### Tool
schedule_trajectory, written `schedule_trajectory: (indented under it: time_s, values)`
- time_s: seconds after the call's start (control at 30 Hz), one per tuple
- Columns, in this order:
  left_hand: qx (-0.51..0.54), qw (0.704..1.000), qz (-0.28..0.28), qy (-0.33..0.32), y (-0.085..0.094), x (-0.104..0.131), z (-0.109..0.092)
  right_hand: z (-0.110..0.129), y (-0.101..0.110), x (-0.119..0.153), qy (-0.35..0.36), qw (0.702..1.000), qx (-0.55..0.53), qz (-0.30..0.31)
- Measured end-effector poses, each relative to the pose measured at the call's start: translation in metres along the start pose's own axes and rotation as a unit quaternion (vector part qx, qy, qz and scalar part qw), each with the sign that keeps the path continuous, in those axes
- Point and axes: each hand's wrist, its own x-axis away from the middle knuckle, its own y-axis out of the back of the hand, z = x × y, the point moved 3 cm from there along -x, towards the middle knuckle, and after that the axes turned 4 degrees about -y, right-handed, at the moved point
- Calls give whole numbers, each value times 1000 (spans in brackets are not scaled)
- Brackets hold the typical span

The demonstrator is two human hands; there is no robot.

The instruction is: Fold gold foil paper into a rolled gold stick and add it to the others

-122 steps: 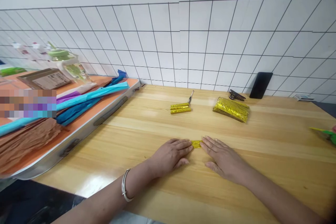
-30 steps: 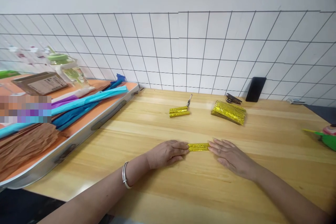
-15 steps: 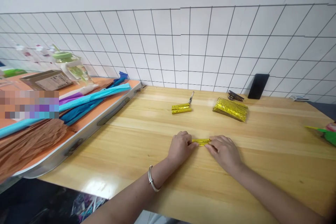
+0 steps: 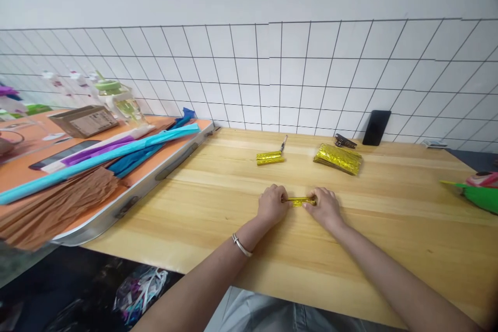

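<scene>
A small strip of gold foil paper (image 4: 299,202) lies between my hands at the middle of the wooden table. My left hand (image 4: 273,203), with a silver bangle at the wrist, pinches its left end. Its right end is in the closed fingers of my right hand (image 4: 323,207). A fold line runs along the strip's length. Beyond the hands lies a folded gold foil piece (image 4: 270,158), with a slim pen-like item (image 4: 284,143) at its right end. A stack of gold foil sheets (image 4: 337,159) rests farther right.
A dark clip (image 4: 345,141) sits behind the stack, and a black phone (image 4: 376,127) leans on the tiled wall. At left, an orange-topped table (image 4: 23,168) bears crepe paper rolls (image 4: 101,163), a cardboard box (image 4: 83,121) and a bottle (image 4: 120,101). A green item (image 4: 480,197) is at right.
The view has shifted a little. Both hands still grip the foil strip, and my right fingers are curled more tightly round its end. A blurred-out patch at left is gone, showing a dark flat object.
</scene>
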Motion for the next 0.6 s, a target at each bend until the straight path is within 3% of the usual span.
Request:
schedule_trajectory:
  time_s: [0.27, 0.6]
  values:
    - [14, 1000, 0, 15, -3, -1, 5, -16, -5, -4, -12, 999, -39, 15]
    - [65, 996, 7, -62, 4, 0, 12, -24, 6, -3, 43, 995, -82, 43]
